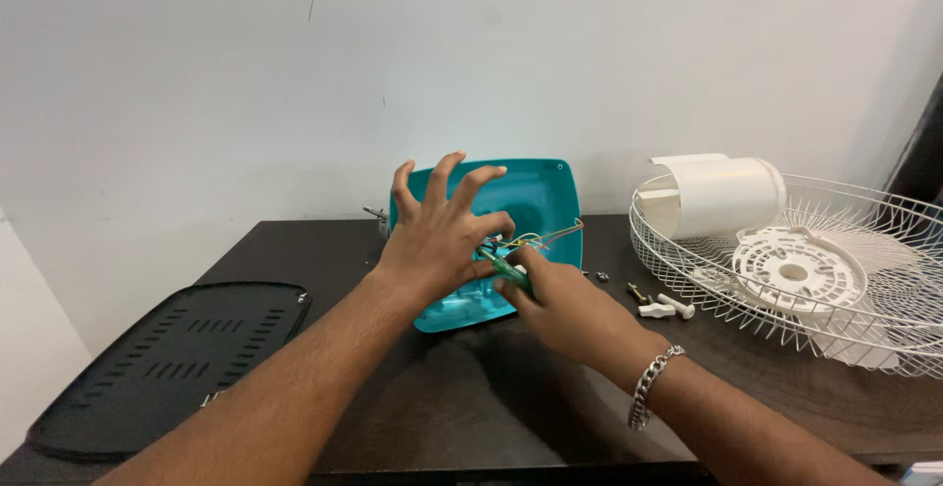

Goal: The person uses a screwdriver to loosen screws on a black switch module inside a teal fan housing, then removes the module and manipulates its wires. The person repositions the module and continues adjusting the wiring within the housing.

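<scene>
At frame centre, my left hand (439, 240), fingers splayed, steadied the teal housing (535, 201) while my right hand (560, 304) pinched a green screwdriver (506, 270); a slip risked snagging the loose wires (545, 237).

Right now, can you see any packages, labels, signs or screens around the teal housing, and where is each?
None in view. The teal housing, black vented cover, white wire fan guard and white motor cover show no labels, and the wall behind is bare.
</scene>
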